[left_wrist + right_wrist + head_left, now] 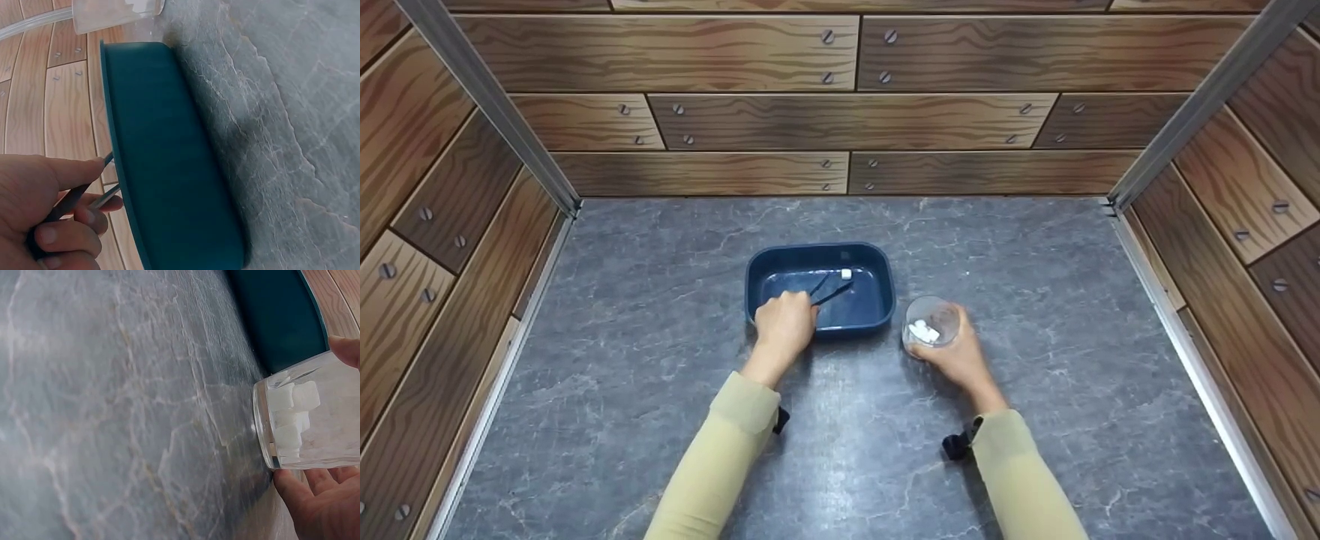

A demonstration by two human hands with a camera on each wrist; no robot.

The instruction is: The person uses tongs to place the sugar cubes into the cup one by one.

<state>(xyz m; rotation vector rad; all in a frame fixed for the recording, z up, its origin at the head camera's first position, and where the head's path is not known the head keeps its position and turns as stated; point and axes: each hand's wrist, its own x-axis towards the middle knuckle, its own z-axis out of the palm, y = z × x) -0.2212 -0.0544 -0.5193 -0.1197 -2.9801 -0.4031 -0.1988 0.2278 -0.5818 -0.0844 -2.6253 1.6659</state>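
My left hand (pixel 786 321) grips dark tongs (pixel 834 293) over the near side of a blue rectangular tray (pixel 881 321). The two arms of the tongs are spread apart and reach into the tray. A single white cube (pixel 846 274) lies inside, close to one tip; whether they touch, I cannot tell. In the left wrist view, the tongs (pixel 72 197) are held between thumb and fingers, and the tray wall hides their tips. To the tray's right, my right hand (pixel 960 360) holds a clear glass (pixel 337 416) upright on the surface. Several white cubes (pixel 292 410) are at its bottom.
The grey marbled tabletop (pixel 645 315) spreads around the tray and glass. Wood-patterned panels (pixel 750 120) enclose it at the back and both sides, with metal rails (pixel 1185 352) along the edges. A small dark device sits at each wrist.
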